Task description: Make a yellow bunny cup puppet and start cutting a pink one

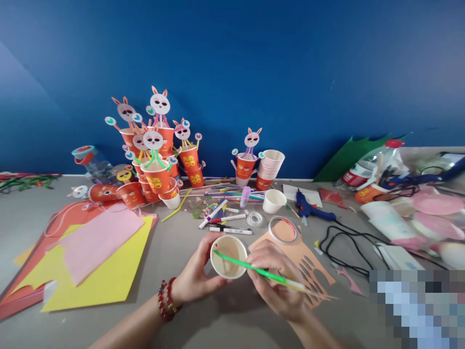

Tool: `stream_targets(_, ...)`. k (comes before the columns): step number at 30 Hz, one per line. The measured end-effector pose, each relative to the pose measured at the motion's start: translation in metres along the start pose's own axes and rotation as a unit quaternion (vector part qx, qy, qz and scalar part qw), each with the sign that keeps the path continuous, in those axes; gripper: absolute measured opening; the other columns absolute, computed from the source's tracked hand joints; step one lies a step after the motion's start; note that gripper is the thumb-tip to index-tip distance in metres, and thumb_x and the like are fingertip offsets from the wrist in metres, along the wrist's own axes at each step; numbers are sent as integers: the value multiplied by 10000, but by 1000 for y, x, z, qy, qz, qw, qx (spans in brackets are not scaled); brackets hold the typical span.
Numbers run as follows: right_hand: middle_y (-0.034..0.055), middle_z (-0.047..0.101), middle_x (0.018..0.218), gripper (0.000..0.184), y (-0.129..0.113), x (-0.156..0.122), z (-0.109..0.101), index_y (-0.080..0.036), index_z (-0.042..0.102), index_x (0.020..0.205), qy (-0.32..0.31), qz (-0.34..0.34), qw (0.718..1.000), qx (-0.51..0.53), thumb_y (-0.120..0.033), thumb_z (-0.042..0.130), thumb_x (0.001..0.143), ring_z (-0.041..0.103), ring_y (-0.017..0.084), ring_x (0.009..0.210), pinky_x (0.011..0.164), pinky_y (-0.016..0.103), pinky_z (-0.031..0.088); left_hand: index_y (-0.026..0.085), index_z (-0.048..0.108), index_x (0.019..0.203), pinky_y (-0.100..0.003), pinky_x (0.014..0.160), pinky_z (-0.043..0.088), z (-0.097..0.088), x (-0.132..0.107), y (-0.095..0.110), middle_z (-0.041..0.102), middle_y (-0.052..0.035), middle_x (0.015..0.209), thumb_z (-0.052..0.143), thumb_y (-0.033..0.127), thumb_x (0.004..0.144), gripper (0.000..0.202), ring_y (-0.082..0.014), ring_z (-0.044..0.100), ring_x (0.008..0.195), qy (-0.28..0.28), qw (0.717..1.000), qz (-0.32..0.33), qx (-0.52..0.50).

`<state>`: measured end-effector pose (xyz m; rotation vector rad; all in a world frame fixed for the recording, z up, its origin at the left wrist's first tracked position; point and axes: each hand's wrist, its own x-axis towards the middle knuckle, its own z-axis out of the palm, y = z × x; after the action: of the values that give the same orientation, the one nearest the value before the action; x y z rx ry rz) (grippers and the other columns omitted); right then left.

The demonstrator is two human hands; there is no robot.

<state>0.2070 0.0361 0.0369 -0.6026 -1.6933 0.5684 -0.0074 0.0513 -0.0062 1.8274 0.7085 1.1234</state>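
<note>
My left hand (194,274) is wrapped round a white paper cup (228,274), whose open mouth faces me. A small red mark shows on the cup's inner wall. Pinched in my right hand (278,276) is a long green straw (232,261); its left end lies over the cup's mouth. Towards its right end the straw turns pale, and a thin tan tip sticks out, blurred. Just beyond the cup lie a black-and-white marker (232,230) and a red marker (228,218). Peach paper with cut-out holes (274,237) lies by my right hand.
Red cups with rabbit figures (156,177) stand stacked at the back left. Yellow paper (119,276) and pink paper (105,237) lie left. A tape roll (271,230), white cup (275,201) and blue glue gun (312,208), with its black cord, are right. A bottle (358,174) leans farther right.
</note>
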Motion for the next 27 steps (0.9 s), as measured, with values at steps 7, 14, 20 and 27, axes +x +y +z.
stream_targets(7, 38, 719, 892, 385, 7, -9, 2, -257, 624, 1043, 39, 9, 999, -28, 32, 637, 789, 672, 204, 788, 709, 365, 550, 296, 344, 1436, -457, 1102, 424, 0, -1, -3, 439, -117, 1404, 787, 313, 790, 783, -322, 472, 1309, 12, 1000, -9, -3)
stream_targets(14, 37, 717, 876, 341, 7, -9, 3, -235, 622, 1002, 47, 1, 998, -32, 28, 643, 786, 693, 205, 748, 694, 370, 568, 323, 330, 1441, -441, 1111, 414, 0, 0, -4, 418, -100, 1410, 783, 300, 796, 789, -307, 456, 1323, 24, 1000, -8, 0)
stream_targets(20, 31, 715, 865, 331, 7, -8, 3, -234, 621, 1010, 47, 7, 998, -39, 21, 633, 799, 697, 204, 754, 681, 356, 574, 315, 329, 1440, -446, 1097, 431, 0, 1, -3, 424, -106, 1398, 781, 298, 794, 789, -306, 473, 1304, 20, 1000, -5, 8)
stream_targets(27, 32, 717, 883, 318, 10, -9, 4, -241, 619, 1024, 58, 3, 997, -55, -1, 643, 817, 704, 204, 751, 683, 354, 574, 304, 337, 1422, -449, 1093, 433, 1, 1, -1, 450, -111, 1381, 777, 264, 793, 768, -301, 492, 1287, 17, 999, 1, 43)
